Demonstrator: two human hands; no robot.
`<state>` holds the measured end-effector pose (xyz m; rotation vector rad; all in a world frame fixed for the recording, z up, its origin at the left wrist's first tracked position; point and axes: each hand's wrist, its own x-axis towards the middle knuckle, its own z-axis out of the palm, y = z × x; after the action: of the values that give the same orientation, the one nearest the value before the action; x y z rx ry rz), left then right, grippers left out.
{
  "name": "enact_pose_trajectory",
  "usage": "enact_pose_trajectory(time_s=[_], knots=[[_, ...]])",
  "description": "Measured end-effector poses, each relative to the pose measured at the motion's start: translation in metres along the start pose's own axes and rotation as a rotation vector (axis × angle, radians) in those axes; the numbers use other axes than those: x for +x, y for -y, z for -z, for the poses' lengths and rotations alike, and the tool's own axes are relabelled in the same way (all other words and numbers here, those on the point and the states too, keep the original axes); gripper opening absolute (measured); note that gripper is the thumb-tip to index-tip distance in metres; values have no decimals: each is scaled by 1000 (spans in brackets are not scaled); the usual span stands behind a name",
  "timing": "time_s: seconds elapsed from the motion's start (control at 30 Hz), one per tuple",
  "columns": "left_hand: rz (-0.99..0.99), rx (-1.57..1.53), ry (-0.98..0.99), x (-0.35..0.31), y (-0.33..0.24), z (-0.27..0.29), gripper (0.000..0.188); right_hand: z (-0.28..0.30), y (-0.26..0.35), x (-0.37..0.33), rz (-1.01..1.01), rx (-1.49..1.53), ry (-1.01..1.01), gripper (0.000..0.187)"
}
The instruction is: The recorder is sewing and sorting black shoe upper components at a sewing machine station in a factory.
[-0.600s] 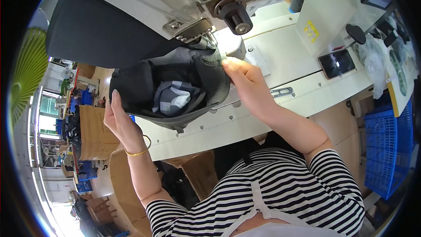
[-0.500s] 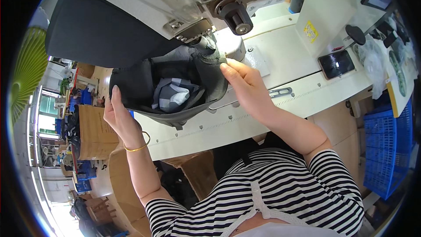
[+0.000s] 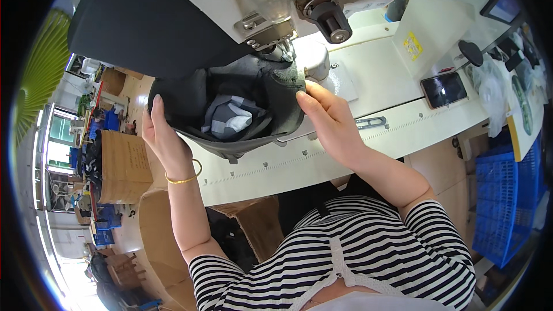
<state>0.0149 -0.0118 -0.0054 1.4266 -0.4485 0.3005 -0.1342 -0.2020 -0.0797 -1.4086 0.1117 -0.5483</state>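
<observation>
A black fabric bag (image 3: 190, 135), its mouth facing up, sits at the sewing machine's presser foot (image 3: 279, 49), with its far right rim beneath the foot. Inside it lies a bunched grey-and-white checked cloth (image 3: 232, 116). My left hand (image 3: 164, 138) grips the bag's left side, thumb inside the rim and fingers behind the outer wall. At the right edge, close beside the foot, my right hand (image 3: 331, 118) pinches the rim between thumb and fingers. The exact stitching point is hard to make out.
The white sewing table (image 3: 259, 175) has a ruler scale along its front edge. A small grey thread snipper (image 3: 370, 122) and a phone (image 3: 443, 89) lie to the right. Blue plastic crates (image 3: 504, 196) stand at the far right, and a cardboard box (image 3: 124, 167) at the left.
The view has shifted slightly, with the machine head appearing farther right and higher. Both hands keep their hold on the bag, which sits a little farther right in the picture.
</observation>
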Motion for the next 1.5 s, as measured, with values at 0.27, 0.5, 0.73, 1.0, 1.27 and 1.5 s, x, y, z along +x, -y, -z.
enact_pose_trajectory(time_s=[0.27,0.5,0.73,1.0,1.27,1.5], knots=[[122,-11,3,46,21,-6,28,6,-4,3,40,-68,149,25],[-247,354,-37,202,55,4,48,2,-12,-37,-296,113,477,25],[-475,638,326,140,43,18,55,-19,-20,-50,-353,-24,509,22],[220,1139,-391,-81,137,401,45,-89,-68,-59,-448,-217,728,22],[1290,1059,-657,-546,254,625,43,-230,-113,-83,-112,-421,946,22],[1667,1109,-536,-615,348,577,65,-358,-166,-65,576,-809,1049,35]])
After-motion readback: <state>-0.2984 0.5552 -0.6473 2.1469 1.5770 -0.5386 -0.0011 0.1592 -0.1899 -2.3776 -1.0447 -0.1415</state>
